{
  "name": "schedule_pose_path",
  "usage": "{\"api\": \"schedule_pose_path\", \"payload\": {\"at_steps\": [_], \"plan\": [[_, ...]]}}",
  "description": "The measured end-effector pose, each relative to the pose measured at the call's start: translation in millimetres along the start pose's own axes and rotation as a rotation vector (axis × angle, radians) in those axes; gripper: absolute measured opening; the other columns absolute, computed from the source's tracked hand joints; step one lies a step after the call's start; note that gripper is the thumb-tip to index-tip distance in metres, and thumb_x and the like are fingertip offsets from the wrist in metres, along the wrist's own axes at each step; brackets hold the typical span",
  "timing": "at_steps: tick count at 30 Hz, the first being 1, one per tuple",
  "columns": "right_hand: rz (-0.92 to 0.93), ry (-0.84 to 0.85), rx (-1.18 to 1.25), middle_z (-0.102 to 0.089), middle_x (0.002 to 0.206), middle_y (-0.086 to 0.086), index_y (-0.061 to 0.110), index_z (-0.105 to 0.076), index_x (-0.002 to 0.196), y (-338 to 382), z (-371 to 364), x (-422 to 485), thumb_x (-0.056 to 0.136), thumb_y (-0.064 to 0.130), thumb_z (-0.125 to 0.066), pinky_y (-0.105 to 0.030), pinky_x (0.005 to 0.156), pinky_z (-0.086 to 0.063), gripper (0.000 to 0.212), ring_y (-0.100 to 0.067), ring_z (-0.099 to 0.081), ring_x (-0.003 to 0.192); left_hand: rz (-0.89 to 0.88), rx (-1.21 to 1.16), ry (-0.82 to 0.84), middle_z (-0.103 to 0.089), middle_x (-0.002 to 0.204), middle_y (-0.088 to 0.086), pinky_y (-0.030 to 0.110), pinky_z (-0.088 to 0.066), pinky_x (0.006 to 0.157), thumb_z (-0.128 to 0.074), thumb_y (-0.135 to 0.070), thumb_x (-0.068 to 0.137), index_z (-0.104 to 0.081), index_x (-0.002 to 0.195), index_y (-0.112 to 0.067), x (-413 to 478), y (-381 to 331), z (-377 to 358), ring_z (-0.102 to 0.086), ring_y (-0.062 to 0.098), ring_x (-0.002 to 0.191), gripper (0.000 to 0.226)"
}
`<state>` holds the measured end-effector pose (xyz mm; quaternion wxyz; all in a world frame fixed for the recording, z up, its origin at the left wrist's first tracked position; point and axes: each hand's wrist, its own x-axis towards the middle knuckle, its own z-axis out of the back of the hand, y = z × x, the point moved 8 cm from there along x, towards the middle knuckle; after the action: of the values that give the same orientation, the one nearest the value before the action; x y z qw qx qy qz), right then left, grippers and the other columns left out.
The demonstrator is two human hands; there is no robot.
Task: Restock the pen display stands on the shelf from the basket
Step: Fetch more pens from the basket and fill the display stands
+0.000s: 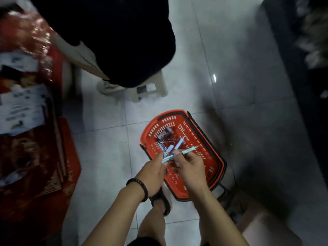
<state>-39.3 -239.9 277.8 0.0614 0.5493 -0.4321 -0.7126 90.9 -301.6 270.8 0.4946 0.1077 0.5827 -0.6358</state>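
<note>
Left hand [154,172] with a wristband, fingers curled round a pale pen [167,158], right hand [191,170] fingers pinching a second pen [190,150], both over red basket [210,155], tiled floor [106,157].

Beige plastic stool [158,90] on white tiled floor [195,50], top centre. Second person in black garment [124,41] over the stool, hiding most of its seat. Their pale shoe [108,87] sits just left of it on the tile. Further left of stool: red shrink-wrapped packs [26,38], blurred; white labelled boxes [21,105] below them, text unreadable. Red printed cartons [44,166] well below-left of stool. Glare spot [214,78] on tile right of stool. Brown cardboard box [262,226] far lower right. Black sandal [162,201] on wearer's foot, well below stool.
</note>
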Motion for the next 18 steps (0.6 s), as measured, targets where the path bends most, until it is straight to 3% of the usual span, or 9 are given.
{"api": "schedule_pose_path", "payload": {"at_steps": [4, 7, 10, 11, 13, 15, 18], "plan": [[0.035, 0.067, 0.081, -0.080, 0.099, -0.014, 0.011, -0.075, 0.106, 85.4, -22.7, -99.0, 0.108, 0.024, -0.057, -0.050, 0.086, -0.062, 0.021, -0.035, -0.078, 0.094, -0.014, -0.247, -0.074, -0.065, 0.080, -0.005, 0.028, -0.052, 0.067, -0.037, -0.033, 0.110, -0.052, 0.123, -0.042, -108.9, -38.3, 51.0, -0.062, 0.012, 0.071, 0.022], [0.139, 0.206, 0.017, -0.070, 0.084, -0.017, 0.002, -0.066, 0.111, 140.5, -42.6, -156.4, 0.110, 0.024, -0.053, -0.033, 0.059, -0.056, 0.025, -0.028, -0.067, 0.072, -0.022, -0.456, -0.197, -0.056, 0.071, 0.000, 0.033, -0.048, 0.064, -0.035, -0.022, 0.112, -0.058, 0.112, -0.022, -179.6, -54.5, 86.8, -0.053, 0.016, 0.065, 0.023], [0.223, 0.457, -0.181, -0.052, 0.072, -0.006, 0.023, -0.071, 0.123, 172.2, -75.2, -207.5, 0.113, 0.029, -0.046, -0.024, 0.045, -0.040, 0.028, -0.012, -0.049, 0.054, -0.040, -0.556, -0.333, -0.049, 0.071, 0.002, 0.030, -0.041, 0.060, -0.033, -0.017, 0.111, -0.059, 0.111, -0.014, -242.6, -55.6, 114.4, -0.045, 0.018, 0.063, 0.026], [0.240, 0.546, -0.242, -0.046, 0.070, -0.003, 0.029, -0.071, 0.126, 176.4, -86.4, -221.5, 0.113, 0.031, -0.045, -0.024, 0.044, -0.034, 0.029, -0.010, -0.043, 0.052, -0.038, -0.613, -0.388, -0.046, 0.070, 0.002, 0.029, -0.039, 0.058, -0.033, -0.015, 0.111, -0.058, 0.108, -0.012, -263.2, -51.5, 120.5, -0.041, 0.017, 0.062, 0.025], [0.285, 0.700, -0.354, -0.039, 0.068, 0.003, 0.026, -0.072, 0.122, 176.5, -107.4, -246.1, 0.113, 0.029, -0.045, -0.023, 0.045, -0.028, 0.028, -0.008, -0.035, 0.053, -0.011, -0.754, -0.502, -0.040, 0.069, 0.000, 0.027, -0.034, 0.056, -0.033, -0.016, 0.111, -0.055, 0.103, -0.011, -308.4, -39.3, 122.4, -0.036, 0.015, 0.058, 0.024], [0.292, 0.827, -0.436, -0.039, 0.071, 0.004, 0.019, -0.073, 0.113, 167.8, -128.5, -269.1, 0.112, 0.019, -0.046, -0.023, 0.049, -0.027, 0.027, -0.006, -0.035, 0.055, 0.017, -0.898, -0.621, -0.036, 0.067, -0.001, 0.027, -0.033, 0.055, -0.036, -0.022, 0.111, -0.052, 0.099, -0.012, -355.0, -26.1, 113.7, -0.033, 0.013, 0.056, 0.022], [0.336, 0.980, -0.543, -0.044, 0.073, 0.001, 0.028, -0.079, 0.120, 153.0, -163.2, -314.1, 0.107, 0.006, -0.053, -0.028, 0.056, -0.031, 0.036, -0.013, -0.039, 0.062, 0.045, -1.084, -0.845, -0.031, 0.065, -0.003, 0.028, -0.031, 0.052, -0.044, -0.034, 0.109, -0.046, 0.090, -0.016, -425.1, 0.5, 98.6, -0.028, 0.012, 0.054, 0.026]]}}
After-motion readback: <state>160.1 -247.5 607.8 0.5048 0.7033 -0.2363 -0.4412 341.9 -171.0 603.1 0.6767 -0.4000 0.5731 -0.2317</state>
